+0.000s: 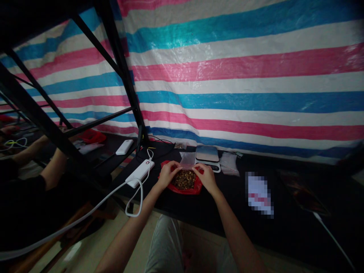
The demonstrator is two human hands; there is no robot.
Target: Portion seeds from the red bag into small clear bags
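My left hand [170, 173] and my right hand [206, 175] pinch the two sides of a small clear plastic bag [187, 165]. Both hands are closed at the fingertips and sit close together. Just below them lies an open red plastic bag [186, 192] on the dark table, filled with small brown and yellowish pieces [184, 179] whose kind I cannot make out. Directly behind the hands stands a kitchen scale [207, 153] with a flat plate. A stack of clear plastic bags [229, 163] rests to the right of the scale.
A white power strip [140, 173] with a looping white cable lies left of my hands. A phone-like dark object [308, 199] is at the right. Black metal posts [122, 72] stand left, with another person's arms [55, 167] beyond. A striped sheet [241, 87] hangs behind.
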